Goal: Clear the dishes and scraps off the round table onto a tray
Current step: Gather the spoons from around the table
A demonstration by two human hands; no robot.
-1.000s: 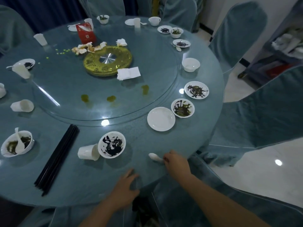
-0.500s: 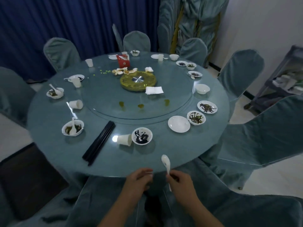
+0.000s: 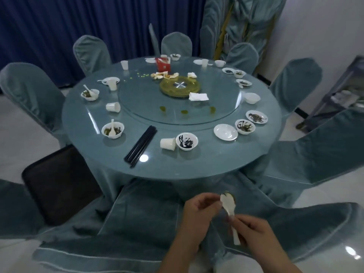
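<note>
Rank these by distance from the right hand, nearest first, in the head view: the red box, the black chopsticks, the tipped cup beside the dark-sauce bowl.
From the right hand:
1. Tipped cup, near table edge, left of the sauce bowl.
2. Black chopsticks, farther left on the near side.
3. Red box, at the far side of the table.

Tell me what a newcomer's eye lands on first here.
Nearest the camera, the right hand holds a white spoon by its handle, the left hand beside its bowl. Beyond, the round table is ringed with dirty bowls, with black chopsticks near its front edge and a gold disc at the centre.
</note>
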